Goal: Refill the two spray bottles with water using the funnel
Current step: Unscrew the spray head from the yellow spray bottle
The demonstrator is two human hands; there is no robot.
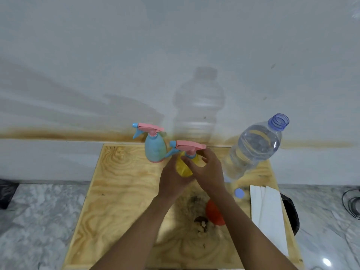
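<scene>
Two sprayer heads on: blue spray bottle (154, 151), left of the uncapped water bottle (253, 151), untouched. Left hand (173, 178) grips yellow spray bottle (183, 169); right hand (208, 170) pinches its collar. Orange funnel (214, 213) idle, nearer than water bottle. Filling likely pending.

left hand (171, 180) holds yellow spray bottle (183, 169) | right hand (208, 172) grips its neck

- A plain pale grey wall (97, 55) fills the view ahead of me.
- A rusty brown stain band (58, 134) runs across it.
- Below me sits a light, swirly-grained plywood tabletop (116, 191).
- Grey-white marbled floor (39, 211) lies on either side, with a bright glare spot (326, 262) on my right.
</scene>
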